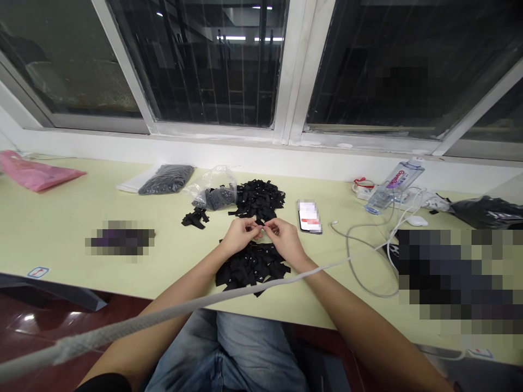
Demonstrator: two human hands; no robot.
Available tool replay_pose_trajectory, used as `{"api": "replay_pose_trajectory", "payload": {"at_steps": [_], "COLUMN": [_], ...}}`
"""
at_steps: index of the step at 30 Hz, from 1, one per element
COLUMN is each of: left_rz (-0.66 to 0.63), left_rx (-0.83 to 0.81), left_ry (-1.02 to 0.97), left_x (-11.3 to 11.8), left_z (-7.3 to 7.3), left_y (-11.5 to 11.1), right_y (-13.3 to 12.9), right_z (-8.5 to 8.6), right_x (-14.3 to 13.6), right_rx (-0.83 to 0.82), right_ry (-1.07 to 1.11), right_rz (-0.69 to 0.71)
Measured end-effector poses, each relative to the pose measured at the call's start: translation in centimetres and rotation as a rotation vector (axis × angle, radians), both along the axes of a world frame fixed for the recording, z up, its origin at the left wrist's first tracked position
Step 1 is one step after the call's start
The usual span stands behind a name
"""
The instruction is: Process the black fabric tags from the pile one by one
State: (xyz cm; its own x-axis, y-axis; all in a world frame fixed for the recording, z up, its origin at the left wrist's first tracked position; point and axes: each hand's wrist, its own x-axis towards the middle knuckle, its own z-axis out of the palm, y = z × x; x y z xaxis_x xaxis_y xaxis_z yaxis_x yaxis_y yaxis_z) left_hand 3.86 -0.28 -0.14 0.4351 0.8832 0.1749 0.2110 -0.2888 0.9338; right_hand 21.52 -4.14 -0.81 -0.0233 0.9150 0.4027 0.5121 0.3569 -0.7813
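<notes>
My left hand (240, 236) and my right hand (286, 238) meet above the table, thumbs and fingertips pinched together. Between them is a small black fabric piece (260, 222), mostly covered by the fingers. Just below the hands lies a pile of black fabric pieces (254, 267), some with small white marks. Beyond the hands is a second heap of similar black pieces (261, 198). Left of that heap, a clear plastic bag (220, 182) lies with black material in it, and a few loose black pieces (196, 219) rest in front of it.
A phone (309, 216) lies right of the hands. Farther right are a tilted water bottle (394, 185) and a grey cable (347, 256); another cable (229, 296) crosses over my forearms. A filled plastic packet (166, 179) and a pink bag (38, 173) lie left. Windows stand behind the table.
</notes>
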Motion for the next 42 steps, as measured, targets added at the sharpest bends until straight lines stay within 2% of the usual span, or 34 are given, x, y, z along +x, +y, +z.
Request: {"api": "replay_pose_trajectory", "payload": {"at_steps": [5,15,20,24,28,32,34,36,39,42], "left_rz": [0.037,0.063,0.094,0.118,0.093,0.011,0.025,0.11,0.233,0.167], "left_rx": [0.014,0.18,0.181,0.059,-0.092,-0.165,-0.183,-0.128,0.075,0.177], "left_ry": [0.017,0.125,0.145,0.045,-0.111,-0.192,-0.215,-0.206,-0.142,-0.057], "left_x": [0.0,-0.2,-0.3,-0.5,-0.6,-0.8,-0.9,-0.9,-0.9,-0.7], "left_z": [-0.3,0.0,0.4,1.3,1.8,1.5,1.2,1.0,0.9,1.1], "left_y": [0.1,-0.1,-0.1,0.0,0.2,0.6,0.9,1.0,0.9,0.5], "right_y": [0.0,-0.2,0.3,1.0,1.3,1.3,1.3,1.2,1.2,1.3], "right_z": [0.0,0.0,-0.2,-0.3,-0.1,0.4,0.6,0.6,0.6,0.4], "right_x": [-0.1,-0.1,-0.3,-0.2,0.3,0.5,0.4,0.3,0.2,0.3], "right_rx": [0.015,0.057,0.004,-0.135,-0.227,-0.228,-0.225,-0.228,-0.229,-0.216], "right_ry": [-0.076,-0.102,0.001,0.227,0.34,0.419,0.461,0.483,0.471,0.453], "right_rz": [-0.016,0.036,0.016,0.091,0.158,0.211,0.237,0.246,0.234,0.239]}}
